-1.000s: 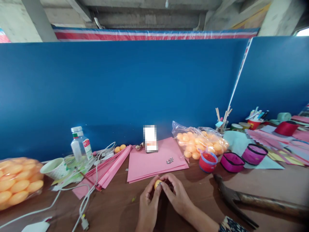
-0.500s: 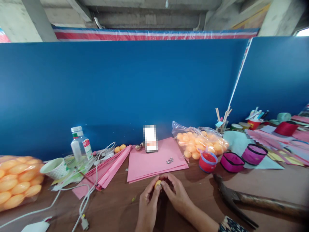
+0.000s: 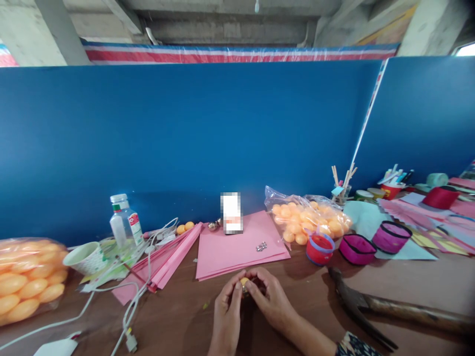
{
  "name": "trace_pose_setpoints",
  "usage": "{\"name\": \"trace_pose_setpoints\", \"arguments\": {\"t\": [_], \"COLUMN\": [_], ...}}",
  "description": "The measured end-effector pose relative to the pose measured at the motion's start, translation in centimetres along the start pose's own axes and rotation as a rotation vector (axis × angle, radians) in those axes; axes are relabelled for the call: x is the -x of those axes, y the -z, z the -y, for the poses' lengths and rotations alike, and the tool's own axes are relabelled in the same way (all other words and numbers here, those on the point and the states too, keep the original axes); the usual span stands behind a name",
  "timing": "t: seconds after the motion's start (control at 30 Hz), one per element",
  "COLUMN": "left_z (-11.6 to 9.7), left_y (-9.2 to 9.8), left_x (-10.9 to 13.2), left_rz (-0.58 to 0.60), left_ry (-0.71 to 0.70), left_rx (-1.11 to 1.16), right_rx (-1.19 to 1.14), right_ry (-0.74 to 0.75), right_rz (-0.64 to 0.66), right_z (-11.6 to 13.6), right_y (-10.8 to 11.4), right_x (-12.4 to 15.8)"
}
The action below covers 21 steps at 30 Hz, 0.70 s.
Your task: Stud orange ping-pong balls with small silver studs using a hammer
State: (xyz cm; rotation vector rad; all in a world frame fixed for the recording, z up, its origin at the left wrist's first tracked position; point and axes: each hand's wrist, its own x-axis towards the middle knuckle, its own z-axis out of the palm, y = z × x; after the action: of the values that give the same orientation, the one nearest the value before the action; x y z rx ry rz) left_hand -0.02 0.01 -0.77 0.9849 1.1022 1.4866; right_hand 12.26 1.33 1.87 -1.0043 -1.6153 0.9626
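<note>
At 6 o'clock, the left hand (image 3: 227,307) and right hand (image 3: 272,299) have their grip closed around 1 orange ball (image 3: 244,281), showing less than before, probably being turned.

Table (image 3: 178,321) brown. Small ball (image 3: 244,281), well off the back edge: yellow-orange. Sleeve (image 3: 352,346) dark, pale print. Paper stack (image 3: 230,254), nearer back edge: pink. Partition (image 3: 208,123) along back edge: blue; banner (image 3: 237,54) above striped blue, white, red. Bagged balls (image 3: 295,217) orange. Cup (image 3: 87,257) whitish, green pattern. Tub (image 3: 319,254) red, violet-blue rim. Fabric bands (image 3: 358,252) magenta, black trim. Hand tool (image 3: 408,307): brown handle, dark head.
</note>
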Motion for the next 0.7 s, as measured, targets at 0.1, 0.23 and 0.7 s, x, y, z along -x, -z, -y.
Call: {"name": "trace_pose_setpoints", "arguments": {"t": [0.1, 0.23, 0.7], "left_z": [-0.2, -0.6, -1.1], "left_y": [-0.1, -0.4, -0.5], "left_x": [0.0, 0.1, 0.2], "left_rz": [0.006, 0.013, 0.034], "left_ry": [-0.001, 0.008, 0.012], "left_rx": [0.003, 0.005, -0.021], "right_rx": [-0.001, 0.023, -0.004], "right_ry": [0.002, 0.011, -0.021], "right_rz": [-0.003, -0.023, -0.029], "right_z": [0.1, 0.1, 0.1], "right_y": [0.0, 0.1, 0.2], "right_x": [0.0, 0.0, 0.0]}}
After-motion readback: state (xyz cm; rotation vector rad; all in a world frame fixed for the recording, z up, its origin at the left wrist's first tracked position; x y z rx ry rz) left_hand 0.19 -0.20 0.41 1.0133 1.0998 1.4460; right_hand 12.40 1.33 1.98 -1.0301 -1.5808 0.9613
